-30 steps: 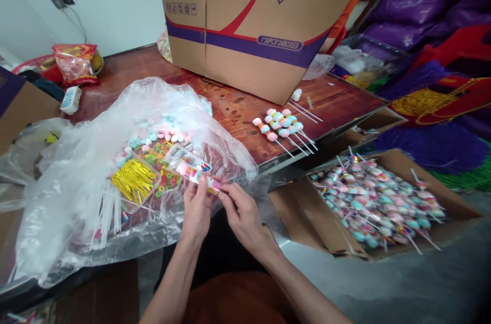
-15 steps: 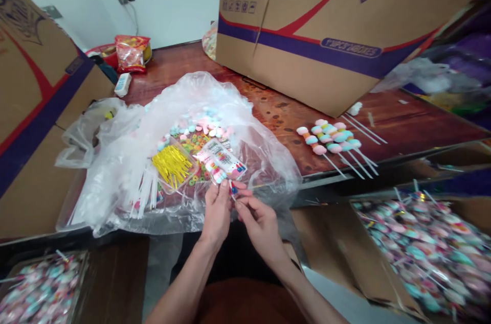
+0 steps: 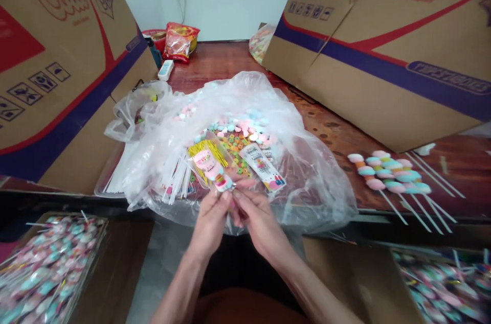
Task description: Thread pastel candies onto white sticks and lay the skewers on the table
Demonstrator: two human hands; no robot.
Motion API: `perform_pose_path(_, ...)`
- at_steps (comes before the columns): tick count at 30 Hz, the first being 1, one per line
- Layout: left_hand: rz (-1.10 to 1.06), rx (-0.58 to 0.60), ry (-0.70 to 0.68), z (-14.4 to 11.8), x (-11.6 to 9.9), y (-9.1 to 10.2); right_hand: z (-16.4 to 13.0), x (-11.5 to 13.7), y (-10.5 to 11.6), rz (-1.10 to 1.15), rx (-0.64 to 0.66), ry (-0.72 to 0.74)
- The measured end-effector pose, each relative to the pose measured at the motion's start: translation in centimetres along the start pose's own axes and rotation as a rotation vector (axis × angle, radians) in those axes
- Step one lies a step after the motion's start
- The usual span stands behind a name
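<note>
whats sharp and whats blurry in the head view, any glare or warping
Head view: the cardboard boxes and the candy skewers on the table read fairly sharp; both hands, left and right, and the wrapped candy at their fingertips are motion-smeared; the bottom-corner candy trays are most blurred. White sheen on the plastic bag veils its contents. Wide-angle lens bows the box edges.

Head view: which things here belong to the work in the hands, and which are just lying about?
In use:
left hand
right hand
wrapped candy stick held by both
clear bag of candies
gold twist ties

Lying about:
bare candy skewers
cardboard boxes
red snack packet
</note>
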State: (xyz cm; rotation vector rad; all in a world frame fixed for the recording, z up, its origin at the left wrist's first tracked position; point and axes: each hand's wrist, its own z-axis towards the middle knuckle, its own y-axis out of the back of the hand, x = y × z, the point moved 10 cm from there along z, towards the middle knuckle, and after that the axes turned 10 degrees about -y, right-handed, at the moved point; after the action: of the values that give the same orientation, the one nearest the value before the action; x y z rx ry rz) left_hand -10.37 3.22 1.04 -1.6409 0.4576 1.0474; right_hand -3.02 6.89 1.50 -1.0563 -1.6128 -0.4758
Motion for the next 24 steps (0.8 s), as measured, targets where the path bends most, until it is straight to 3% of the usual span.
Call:
perform_pose_path(3, -0.073, -0.005, -0.008, 0.0, -2.5, 2.2, 0.6, 1.2, -4.2, -0.285, 0.273, -0.017)
perform_pose_path(5, -0.082, -0.084, -0.099, 0.2, -4.3, 4.4, 1.4, 2.8, -5.7, -0.701, 0.291, 0.097)
perform_pose_path(8, -0.039, -0.212, -0.215, 0.3, -5.8, 7.3, 4.6, 5.2, -5.9, -1.204, 0.023, 0.223)
perform_pose_path(11, 0.018, -0.271, -0.211, 0.2, -5.5, 8.6, 8.0, 5.6, -5.6, -1.454, -0.205, 0.15)
perform_pose_path(16, 0.046, -0.274, -0.202, 0.2, -5.3, 9.0, 10.6, 3.5, -5.4, -1.629, -0.228, -0.044)
perform_pose_path(24, -0.073, -0.29, -0.254, 1.4, -5.3, 9.1, 9.7, 4.6, -4.2, -1.579, -0.24, -0.014)
